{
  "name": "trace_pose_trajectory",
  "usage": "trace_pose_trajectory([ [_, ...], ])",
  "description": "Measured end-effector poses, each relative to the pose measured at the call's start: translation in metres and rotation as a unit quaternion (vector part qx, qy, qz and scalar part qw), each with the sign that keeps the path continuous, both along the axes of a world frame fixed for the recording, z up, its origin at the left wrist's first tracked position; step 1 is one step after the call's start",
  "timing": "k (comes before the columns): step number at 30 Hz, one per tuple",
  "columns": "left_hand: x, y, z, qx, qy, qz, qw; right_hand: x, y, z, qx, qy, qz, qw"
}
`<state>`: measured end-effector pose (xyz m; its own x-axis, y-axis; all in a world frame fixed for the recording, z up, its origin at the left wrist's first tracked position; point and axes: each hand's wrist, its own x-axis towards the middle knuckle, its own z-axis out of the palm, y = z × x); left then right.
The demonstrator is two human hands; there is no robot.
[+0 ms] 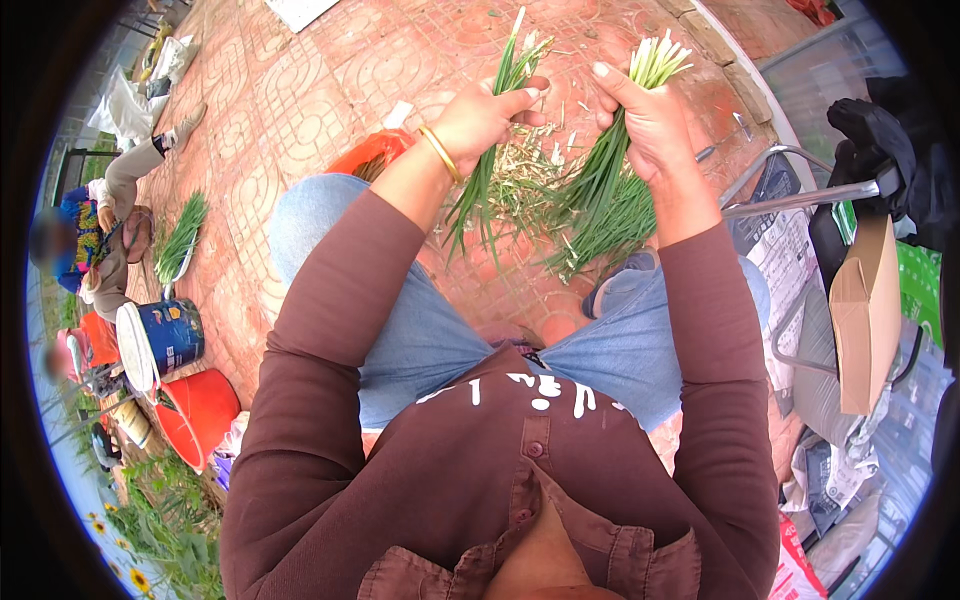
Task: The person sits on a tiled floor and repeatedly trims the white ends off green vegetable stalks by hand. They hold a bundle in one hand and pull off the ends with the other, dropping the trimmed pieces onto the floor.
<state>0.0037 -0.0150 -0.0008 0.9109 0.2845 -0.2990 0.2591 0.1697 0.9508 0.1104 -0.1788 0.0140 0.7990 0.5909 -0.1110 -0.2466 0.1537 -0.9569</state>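
Note:
In my left hand (487,112) is a small loose bunch of garlic chives (484,180), its pale ends pointing away from me and its green leaves hanging toward my lap. Around a thicker bunch of chives (609,150) my right hand (646,112) is closed, the white stem ends fanned out above the thumb. The two bunches are held apart. Below them on the paving lies a pile of trimmed, dry leaf scraps (525,176). More green chives (619,221) lie on the ground beneath my right wrist, near my shoe.
An orange plastic bag (371,152) sits beside my left knee. At far left are a seated person, another chive pile (180,236), a blue bucket (176,337) and a red bucket (199,416). A metal-framed chair (806,196) with a cardboard box (862,322) stands at right.

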Motion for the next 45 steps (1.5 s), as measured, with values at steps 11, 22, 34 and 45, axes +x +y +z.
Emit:
trace_pose_trajectory([
  [11,0.002,-0.008,-0.008,0.039,-0.053,-0.01,0.998,-0.021,0.018,0.004,-0.035,-0.098,0.037,0.994],
  [22,0.003,-0.002,0.001,-0.077,-0.072,0.064,0.992,-0.012,0.018,-0.011,-0.099,-0.123,0.039,0.987],
  [34,0.007,0.025,-0.002,-0.116,-0.094,0.241,0.959,-0.015,0.012,-0.01,-0.154,-0.149,0.152,0.965],
  [45,-0.002,-0.004,0.001,-0.148,-0.072,0.014,0.986,-0.013,0.017,-0.003,-0.031,-0.144,0.036,0.989],
])
